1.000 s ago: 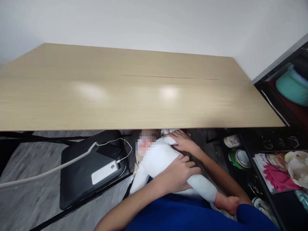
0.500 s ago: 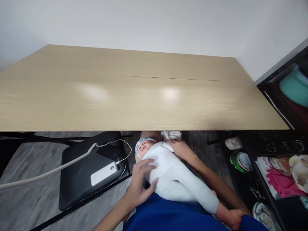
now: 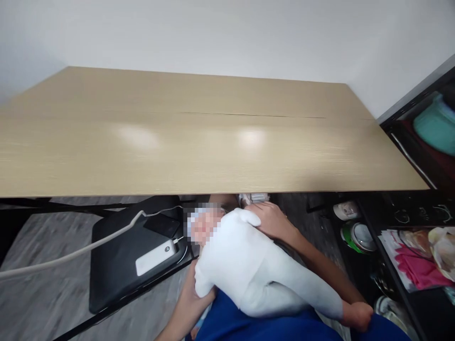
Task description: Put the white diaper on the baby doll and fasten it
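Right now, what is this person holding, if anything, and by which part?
A white-clad doll: the left hand grips one sleeved arm; the right hand is at the other arm, its grip partly hidden.

No text, label, brand, number or sign can be read anywhere here.

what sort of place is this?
Likely a room in a home: a wood-topped table by a white wall, a black seat with a white power bank on it, and black shelves crowded with odds and ends.
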`<move>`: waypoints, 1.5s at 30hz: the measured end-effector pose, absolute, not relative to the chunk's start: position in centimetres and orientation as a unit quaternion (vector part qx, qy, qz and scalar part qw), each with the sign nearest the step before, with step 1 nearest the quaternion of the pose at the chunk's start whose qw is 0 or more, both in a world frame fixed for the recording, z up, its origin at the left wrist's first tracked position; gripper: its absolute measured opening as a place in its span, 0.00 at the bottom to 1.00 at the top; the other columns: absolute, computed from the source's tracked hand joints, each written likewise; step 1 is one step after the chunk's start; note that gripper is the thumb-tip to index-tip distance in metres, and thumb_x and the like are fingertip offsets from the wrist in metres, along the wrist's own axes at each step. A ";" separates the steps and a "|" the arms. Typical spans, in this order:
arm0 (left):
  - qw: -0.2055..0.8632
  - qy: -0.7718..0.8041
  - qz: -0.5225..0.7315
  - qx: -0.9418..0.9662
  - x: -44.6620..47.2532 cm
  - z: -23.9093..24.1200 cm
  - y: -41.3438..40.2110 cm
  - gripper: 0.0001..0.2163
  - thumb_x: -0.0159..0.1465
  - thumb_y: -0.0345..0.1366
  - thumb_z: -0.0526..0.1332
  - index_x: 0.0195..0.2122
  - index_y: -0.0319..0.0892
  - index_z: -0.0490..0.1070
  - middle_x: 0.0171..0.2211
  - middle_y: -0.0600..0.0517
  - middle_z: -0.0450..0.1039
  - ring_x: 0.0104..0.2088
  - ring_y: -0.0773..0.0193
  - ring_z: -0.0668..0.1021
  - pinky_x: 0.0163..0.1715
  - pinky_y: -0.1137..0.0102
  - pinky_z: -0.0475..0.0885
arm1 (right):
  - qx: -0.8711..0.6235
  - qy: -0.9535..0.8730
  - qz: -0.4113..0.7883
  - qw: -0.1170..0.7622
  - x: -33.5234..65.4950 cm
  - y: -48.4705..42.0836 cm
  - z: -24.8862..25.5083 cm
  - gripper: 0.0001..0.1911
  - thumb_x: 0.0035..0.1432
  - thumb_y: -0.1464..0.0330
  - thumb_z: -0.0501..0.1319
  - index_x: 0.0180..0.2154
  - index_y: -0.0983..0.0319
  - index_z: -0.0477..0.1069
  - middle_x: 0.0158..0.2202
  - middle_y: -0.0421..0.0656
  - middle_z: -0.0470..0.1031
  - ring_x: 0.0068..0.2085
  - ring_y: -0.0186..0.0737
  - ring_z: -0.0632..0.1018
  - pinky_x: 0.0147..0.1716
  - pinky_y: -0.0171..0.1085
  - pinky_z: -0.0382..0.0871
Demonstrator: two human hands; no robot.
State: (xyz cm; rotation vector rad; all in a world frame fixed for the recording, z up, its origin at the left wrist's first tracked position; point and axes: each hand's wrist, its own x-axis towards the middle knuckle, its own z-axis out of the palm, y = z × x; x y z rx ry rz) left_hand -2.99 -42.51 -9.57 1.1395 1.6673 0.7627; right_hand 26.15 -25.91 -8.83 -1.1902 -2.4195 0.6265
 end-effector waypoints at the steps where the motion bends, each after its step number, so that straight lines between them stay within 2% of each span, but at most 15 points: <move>1: 0.460 0.683 0.328 0.463 -2.8 -8.9 -42.8 0.18 0.58 0.45 0.70 0.47 0.46 0.72 0.39 0.49 0.81 0.38 0.51 0.83 0.40 0.58 0.81 | -0.416 -0.860 0.211 0.208 26.4 -26.1 -8.2 0.09 0.73 0.67 0.64 0.52 0.58 0.79 0.47 0.44 0.87 0.48 0.48 0.85 0.51 0.45 0.72; 4: 0.443 0.680 0.370 0.451 -2.5 -7.6 -43.2 0.18 0.57 0.44 0.71 0.46 0.47 0.70 0.36 0.51 0.78 0.34 0.53 0.80 0.36 0.60 0.78 | -0.399 -0.859 0.168 0.274 27.0 -26.7 -5.8 0.14 0.73 0.68 0.64 0.57 0.58 0.77 0.48 0.44 0.87 0.48 0.48 0.85 0.50 0.46 0.72; 9: 0.447 0.641 0.398 0.480 -3.3 -6.7 -41.3 0.23 0.60 0.46 0.72 0.52 0.48 0.68 0.41 0.53 0.80 0.37 0.56 0.82 0.37 0.64 0.78 | -0.406 -0.846 0.107 0.330 28.4 -26.7 -2.5 0.19 0.71 0.72 0.63 0.61 0.55 0.76 0.49 0.43 0.88 0.46 0.50 0.86 0.49 0.48 0.74; 15: 0.420 0.585 0.294 0.629 -4.1 -4.6 -34.3 0.25 0.58 0.39 0.71 0.56 0.46 0.70 0.44 0.50 0.84 0.42 0.49 0.87 0.40 0.63 0.82 | -0.526 -0.797 0.114 0.273 31.0 -25.5 -1.6 0.18 0.71 0.68 0.63 0.59 0.53 0.80 0.53 0.45 0.88 0.54 0.55 0.85 0.56 0.49 0.73; 19: 0.379 0.576 0.233 0.685 -3.5 -2.8 -29.8 0.25 0.60 0.44 0.70 0.57 0.46 0.72 0.48 0.47 0.87 0.45 0.47 0.88 0.39 0.64 0.81 | -0.578 -0.769 0.056 0.269 33.0 -25.0 -2.2 0.16 0.68 0.68 0.64 0.55 0.56 0.81 0.50 0.48 0.87 0.51 0.56 0.84 0.53 0.48 0.72; 22: 0.322 0.564 0.217 0.729 -2.8 -1.8 -26.9 0.26 0.59 0.47 0.69 0.58 0.46 0.74 0.52 0.46 0.87 0.49 0.44 0.88 0.45 0.61 0.81 | -0.606 -0.750 0.025 0.265 34.3 -24.9 -2.5 0.13 0.67 0.67 0.64 0.51 0.58 0.81 0.46 0.48 0.87 0.48 0.56 0.83 0.50 0.47 0.72; 30: 0.232 0.551 0.179 0.781 -1.3 -0.1 -20.7 0.30 0.62 0.53 0.69 0.61 0.43 0.76 0.52 0.41 0.87 0.50 0.39 0.87 0.48 0.56 0.79 | -0.650 -0.713 0.036 0.259 36.0 -23.0 -4.0 0.10 0.66 0.66 0.61 0.47 0.58 0.78 0.45 0.50 0.86 0.48 0.56 0.83 0.47 0.46 0.73; 36: 0.209 0.602 0.159 0.754 -1.7 0.5 -18.3 0.28 0.60 0.56 0.68 0.56 0.44 0.79 0.49 0.42 0.88 0.48 0.39 0.87 0.42 0.60 0.75 | -0.665 -0.696 0.015 0.270 35.6 -21.2 -5.0 0.10 0.61 0.66 0.63 0.45 0.57 0.76 0.44 0.51 0.85 0.47 0.56 0.82 0.45 0.45 0.73; 45: 0.167 0.637 0.167 0.734 -2.0 -1.3 -15.5 0.25 0.62 0.58 0.64 0.50 0.43 0.78 0.46 0.42 0.86 0.46 0.42 0.84 0.38 0.63 0.68 | -0.677 -0.690 -0.031 0.254 34.5 -19.8 -5.6 0.07 0.67 0.63 0.63 0.44 0.58 0.75 0.42 0.52 0.83 0.45 0.56 0.79 0.42 0.44 0.69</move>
